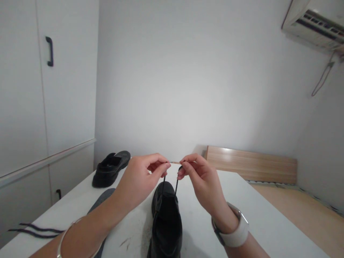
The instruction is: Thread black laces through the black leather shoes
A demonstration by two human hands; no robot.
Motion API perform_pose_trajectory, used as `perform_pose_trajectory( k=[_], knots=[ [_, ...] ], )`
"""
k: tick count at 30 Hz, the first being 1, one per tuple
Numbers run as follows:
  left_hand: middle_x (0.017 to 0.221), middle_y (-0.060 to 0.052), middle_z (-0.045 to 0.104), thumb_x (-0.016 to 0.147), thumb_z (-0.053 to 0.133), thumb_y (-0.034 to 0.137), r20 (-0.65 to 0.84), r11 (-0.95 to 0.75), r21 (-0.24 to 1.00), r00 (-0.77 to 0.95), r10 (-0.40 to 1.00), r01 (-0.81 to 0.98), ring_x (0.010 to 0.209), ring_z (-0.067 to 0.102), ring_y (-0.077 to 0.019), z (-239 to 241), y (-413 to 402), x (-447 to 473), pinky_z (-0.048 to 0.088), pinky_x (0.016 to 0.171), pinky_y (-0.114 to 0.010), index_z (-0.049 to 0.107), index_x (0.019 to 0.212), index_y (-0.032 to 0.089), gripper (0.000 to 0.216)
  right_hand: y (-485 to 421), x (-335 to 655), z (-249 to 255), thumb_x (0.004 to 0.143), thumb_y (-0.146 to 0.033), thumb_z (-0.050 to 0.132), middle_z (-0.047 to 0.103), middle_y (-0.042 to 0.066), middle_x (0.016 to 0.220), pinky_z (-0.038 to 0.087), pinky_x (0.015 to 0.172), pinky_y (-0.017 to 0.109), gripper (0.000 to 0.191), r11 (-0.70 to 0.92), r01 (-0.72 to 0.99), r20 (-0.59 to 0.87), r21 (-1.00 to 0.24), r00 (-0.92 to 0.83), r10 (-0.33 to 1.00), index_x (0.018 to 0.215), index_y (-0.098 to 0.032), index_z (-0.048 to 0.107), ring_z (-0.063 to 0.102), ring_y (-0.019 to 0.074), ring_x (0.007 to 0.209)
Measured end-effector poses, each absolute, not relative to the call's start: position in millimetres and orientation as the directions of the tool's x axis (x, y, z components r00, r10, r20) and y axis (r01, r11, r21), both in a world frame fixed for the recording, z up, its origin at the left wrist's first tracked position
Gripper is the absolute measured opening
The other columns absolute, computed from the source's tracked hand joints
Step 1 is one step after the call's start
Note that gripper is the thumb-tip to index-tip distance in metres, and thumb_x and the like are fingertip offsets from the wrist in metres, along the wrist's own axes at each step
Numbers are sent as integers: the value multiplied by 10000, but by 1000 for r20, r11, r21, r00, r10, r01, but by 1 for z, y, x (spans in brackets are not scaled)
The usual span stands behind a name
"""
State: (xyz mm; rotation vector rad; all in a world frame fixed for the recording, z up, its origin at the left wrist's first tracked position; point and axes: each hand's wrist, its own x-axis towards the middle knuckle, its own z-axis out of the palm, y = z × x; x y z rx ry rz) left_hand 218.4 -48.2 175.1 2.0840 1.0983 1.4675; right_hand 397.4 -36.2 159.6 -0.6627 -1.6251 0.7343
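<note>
A black shoe (167,229) stands on the white table with its toe pointing away from me and its opening toward me. Two ends of a black shoelace (176,188) rise from its front. Above the shoe, my left hand (146,173) pinches one lace end between thumb and fingers. Level with it, a short gap away, my right hand (201,175) pinches the other end. Both lace lengths run taut down to the shoe. The very tips are mostly hidden by my fingers.
Another black shoe (111,168) sits at the table's far left. A grey insole-like piece (103,199) lies partly under my left forearm, near a loose black lace (40,231). The white table (231,200) narrows toward the wall. A wooden headboard (249,163) stands behind at right.
</note>
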Motion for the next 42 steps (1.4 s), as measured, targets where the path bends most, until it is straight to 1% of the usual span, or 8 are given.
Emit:
perform_pose_trajectory(
  k=[9, 13, 19, 27, 31, 34, 38, 42],
  knots=[
    [811, -34, 742, 869, 645, 319, 550, -556, 831, 190, 813, -27, 774, 692, -165, 152, -45, 233, 564, 741, -255, 739, 911, 158, 192, -44, 389, 154, 905, -203, 625, 583, 18, 838, 449, 725, 308, 98, 811, 202, 810, -549, -114, 576, 825, -215, 680, 529, 163, 801],
    [790, -26, 724, 860, 666, 281, 557, -556, 828, 216, 802, -70, 758, 673, -149, 151, -45, 233, 559, 738, -241, 742, 917, 149, 163, -38, 390, 149, 880, -216, 667, 598, 39, 939, 479, 783, 337, 71, 787, 64, 780, -614, -103, 617, 845, -222, 728, 557, 183, 887],
    [775, -22, 711, 865, 666, 259, 583, -581, 808, 264, 768, -93, 752, 658, -143, 147, -46, 229, 528, 740, -241, 715, 866, 146, 124, -39, 388, 138, 879, -303, 692, 646, 17, 926, 523, 675, 295, 112, 635, -199, 664, -747, -162, 730, 965, -245, 735, 604, 145, 741],
    [785, -3, 685, 851, 684, 281, 615, -635, 772, 231, 754, 16, 736, 611, -125, 140, -45, 229, 489, 720, -226, 714, 865, 163, 122, -37, 392, 127, 853, -323, 732, 691, -1, 825, 489, 795, 288, 127, 557, -172, 583, -812, -225, 781, 900, -209, 703, 623, 156, 818],
    [787, 7, 665, 857, 671, 299, 582, -599, 800, 221, 782, 12, 744, 603, -131, 140, -42, 225, 488, 733, -242, 719, 1041, 182, 223, -38, 394, 124, 897, -378, 684, 657, 1, 860, 465, 789, 275, 179, 602, -106, 611, -791, -190, 769, 921, -204, 651, 592, 143, 828],
    [839, -18, 676, 892, 633, 315, 541, -565, 825, 249, 803, 30, 814, 610, -152, 136, -38, 218, 484, 790, -267, 730, 1008, 178, 205, -38, 395, 119, 937, -439, 622, 621, -5, 862, 469, 828, 297, 237, 560, -200, 591, -804, -167, 789, 918, -206, 580, 604, 144, 852],
    [815, 0, 647, 897, 647, 418, 477, -421, 872, 242, 845, -251, 847, 634, -166, 125, -34, 211, 501, 861, -315, 652, 872, 185, 234, -35, 403, 106, 939, -451, 617, 544, -45, 766, 463, 650, 269, 267, 413, -329, 490, -849, -200, 848, 903, -206, 516, 573, 99, 620],
    [701, 45, 590, 864, 690, 461, 387, -305, 890, 210, 898, -340, 591, 547, -98, 108, -29, 193, 469, 609, -227, 579, 880, 187, 296, -30, 425, 89, 918, -457, 646, 463, -69, 688, 323, 519, 215, 300, 425, -261, 461, -867, -91, 883, 873, -194, 510, 422, 53, 514]
  ],
)
